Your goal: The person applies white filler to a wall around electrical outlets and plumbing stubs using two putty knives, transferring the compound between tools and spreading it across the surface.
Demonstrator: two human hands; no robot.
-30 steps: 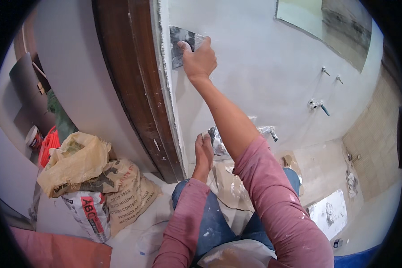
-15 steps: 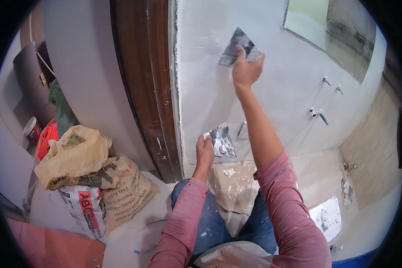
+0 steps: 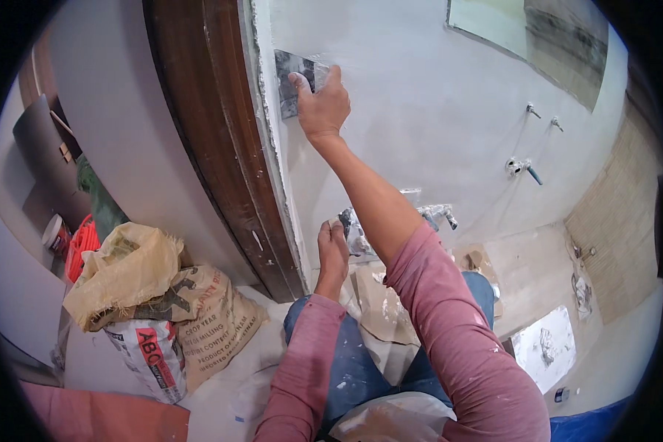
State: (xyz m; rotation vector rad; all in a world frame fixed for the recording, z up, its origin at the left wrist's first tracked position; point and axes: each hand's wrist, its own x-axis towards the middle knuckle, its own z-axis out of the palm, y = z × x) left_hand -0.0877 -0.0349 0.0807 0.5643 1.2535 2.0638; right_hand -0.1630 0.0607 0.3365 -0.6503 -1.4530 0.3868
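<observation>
My right hand grips a wide flat putty knife, a thin grey metal blade with white smears. It lies against the pale wall beside the edge of the brown wooden door frame. Lower down, my left hand holds a second putty knife with white putty on it. Part of this second blade is hidden behind my right forearm. Fingers of both hands are closed around their tools.
Sacks are piled on the floor at left. Pipe fittings stick out of the wall below a mirror. A white board with a putty lump lies at right. Putty-spattered brown paper is between my knees.
My right hand has moved left and slightly down with its putty knife, from mid-wall to beside the door frame. My left hand stays low, and my right forearm now covers part of its blade.
</observation>
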